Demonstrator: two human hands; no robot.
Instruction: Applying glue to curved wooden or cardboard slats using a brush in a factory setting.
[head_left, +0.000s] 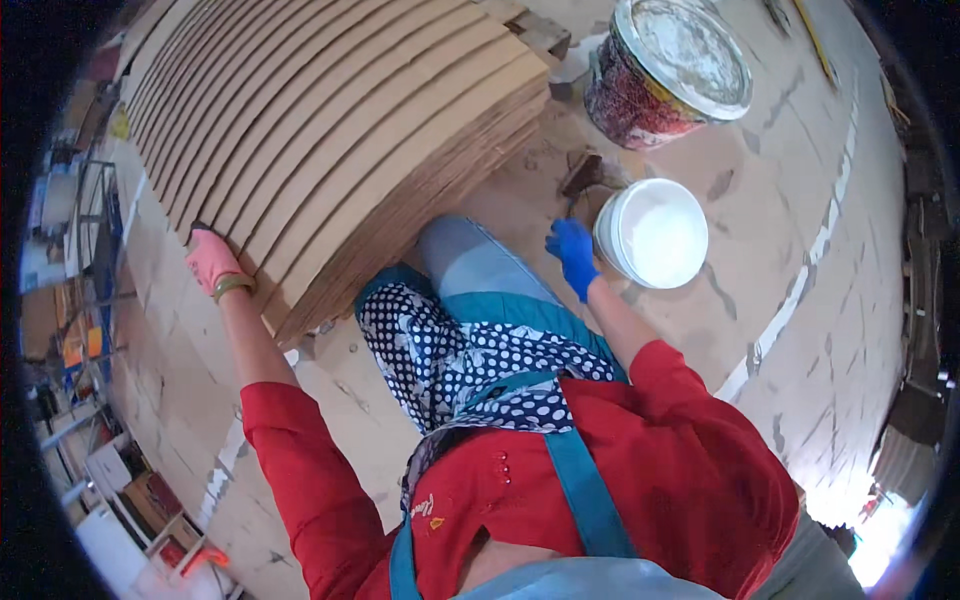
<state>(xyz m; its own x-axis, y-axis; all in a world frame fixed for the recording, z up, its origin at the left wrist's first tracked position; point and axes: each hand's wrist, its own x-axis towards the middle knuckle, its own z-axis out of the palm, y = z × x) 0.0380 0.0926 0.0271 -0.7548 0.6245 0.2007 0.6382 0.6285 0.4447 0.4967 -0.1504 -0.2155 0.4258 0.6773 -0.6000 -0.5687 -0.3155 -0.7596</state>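
Left hand (212,258) flat on layered cardboard sheets (340,130), right hand (573,255) gripping brush (583,180) beside round white bucket (652,233)

Even, fairly bright daylight fills the scene, with soft, short shadows. A blown-out glare burns at the near right rim, and the white bucket (652,232) is nearly washed out. Strong fisheye bending curves the cardboard stack (340,130); black vignette rings the frame. The left edge clutter is smeared and blurry.
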